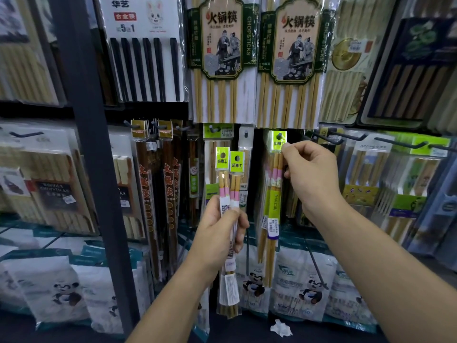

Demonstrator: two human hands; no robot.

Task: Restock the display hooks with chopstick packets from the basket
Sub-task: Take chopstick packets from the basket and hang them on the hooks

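My left hand grips two chopstick packets upright, each with a lime-green header card and pink-banded sticks. My right hand pinches the upper edge of a matching packet that hangs on a display hook, its lime header threaded on the peg. The hook sits just left of my right thumb and fingers. No basket is in view.
Other chopstick packs crowd the wall: large hotpot packs above, dark red packs at left, bare hooks at right. A dark upright post stands on the left. Panda-printed bags and a crumpled tissue lie below.
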